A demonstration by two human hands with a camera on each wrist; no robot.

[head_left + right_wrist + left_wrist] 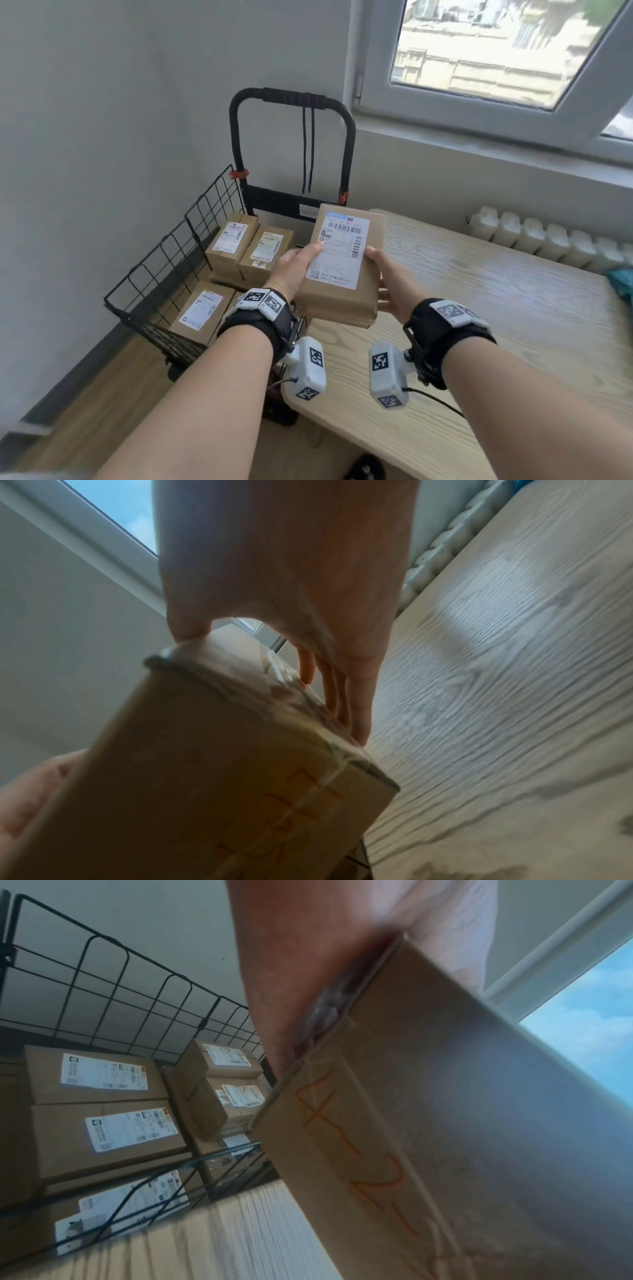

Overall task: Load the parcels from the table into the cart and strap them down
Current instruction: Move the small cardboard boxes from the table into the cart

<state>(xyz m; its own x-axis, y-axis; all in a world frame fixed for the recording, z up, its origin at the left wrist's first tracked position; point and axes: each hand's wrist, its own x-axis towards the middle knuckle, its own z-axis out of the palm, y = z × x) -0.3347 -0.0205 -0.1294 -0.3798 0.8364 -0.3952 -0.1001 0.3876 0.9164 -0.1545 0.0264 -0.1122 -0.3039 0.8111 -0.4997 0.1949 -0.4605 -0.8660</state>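
Fingers [346, 693] of both hands are being wrapped around a brown parcel [337, 270], which is being held in the air above the near-left corner of the desk [496, 308], just beside the cart [178, 274]. On the light wood-grain desk, whose bare top is being lit from the window [496, 44], a teal object [621, 284] is being cut off by the frame's right edge. Beside the desk's left end, the black wire-sided cart is being kept against the wall, its upright handle [291, 97] being draped with a dark strap [308, 150]. Inside the cart, several labelled parcels [250, 250] are being stacked in at least two layers. The held parcel is being carried label-up, its white shipping label [339, 250] being faced toward the head camera and orange handwriting [346, 1139] being shown on its side in the left wrist view. The left hand [294, 267] is being clamped on the parcel's left edge, thumb on the label, while the right hand [390, 284] is being closed on the right edge, thumb on top and fingers underneath. White radiator fins [548, 240] are being glimpsed behind the desk.
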